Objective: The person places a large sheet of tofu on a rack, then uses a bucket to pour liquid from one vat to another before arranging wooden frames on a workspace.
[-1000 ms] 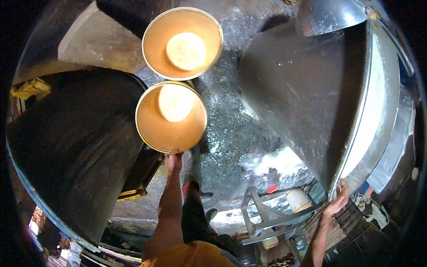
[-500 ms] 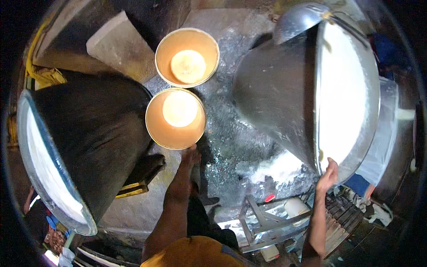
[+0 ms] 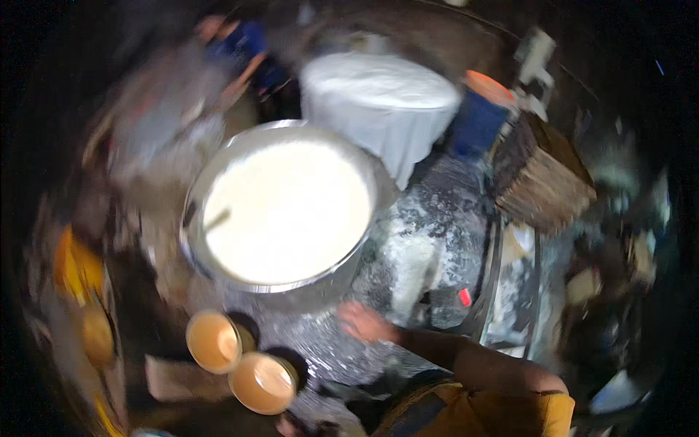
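My right hand (image 3: 364, 323) reaches out just short of the large metal vat (image 3: 277, 286), fingers blurred but stretched, nothing visible in them. The vat holds a bright white liquid (image 3: 291, 211), and a dark handle-like shape (image 3: 218, 220) shows at its left side. At the bottom edge, only part of my left hand (image 3: 289, 427) comes into view, close to the nearer orange-tan bucket (image 3: 263, 384); its fingers are smeared and mostly cut off. A second bucket (image 3: 212, 341) stands right beside that one. The insides of both look bare.
Beyond the vat stands a round container draped in white cloth (image 3: 378, 87). A blue drum with an orange rim (image 3: 477, 120) and a wooden block (image 3: 546, 175) are at right. A red object (image 3: 465, 297) lies on the wet floor. Another person (image 3: 244, 54) is at the far left.
My view has swung to the right, bringing the vat to the middle and the buckets to the lower left. My right hand has come away from the vat's rim.
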`<state>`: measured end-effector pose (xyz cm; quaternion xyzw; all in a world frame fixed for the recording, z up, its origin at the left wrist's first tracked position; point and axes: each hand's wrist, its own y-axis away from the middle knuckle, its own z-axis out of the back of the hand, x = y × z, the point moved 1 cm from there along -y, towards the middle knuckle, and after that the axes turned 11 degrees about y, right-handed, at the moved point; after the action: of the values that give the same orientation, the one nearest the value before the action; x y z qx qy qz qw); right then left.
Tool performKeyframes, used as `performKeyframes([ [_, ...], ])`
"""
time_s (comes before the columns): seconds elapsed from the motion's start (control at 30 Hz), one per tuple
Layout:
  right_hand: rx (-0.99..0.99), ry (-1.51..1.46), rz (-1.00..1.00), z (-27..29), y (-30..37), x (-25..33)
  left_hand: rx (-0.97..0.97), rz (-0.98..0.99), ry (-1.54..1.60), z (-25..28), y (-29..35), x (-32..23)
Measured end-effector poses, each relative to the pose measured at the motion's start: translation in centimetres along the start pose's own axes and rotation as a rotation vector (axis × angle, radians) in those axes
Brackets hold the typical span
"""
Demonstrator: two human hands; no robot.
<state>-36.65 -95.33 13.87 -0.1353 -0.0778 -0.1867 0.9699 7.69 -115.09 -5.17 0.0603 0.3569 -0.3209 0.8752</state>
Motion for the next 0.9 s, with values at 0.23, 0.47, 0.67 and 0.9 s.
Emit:
performKeyframes([
  [0.23,0.464,-0.057,-0.674,-11.6,48.1,-14.7,0.413,0.304,0.284,-9.3,-7.9,-18.6],
  [0.47,-0.241,0.232,-1.825,3.1,66.8,-13.6,0.638,0.247,0.289,-15.3,-9.0,-27.6],
  [0.67,0.127,-0.125,-2.251,0.8,66.1,-9.0,0.817,0.202,0.328,-20.3,-10.3,-30.8],
  [0.9,0.719,-0.059,-1.463,-10.3,61.2,-12.9,1.241,-0.903,0.671,-35.2,-18.9,-43.3],
])
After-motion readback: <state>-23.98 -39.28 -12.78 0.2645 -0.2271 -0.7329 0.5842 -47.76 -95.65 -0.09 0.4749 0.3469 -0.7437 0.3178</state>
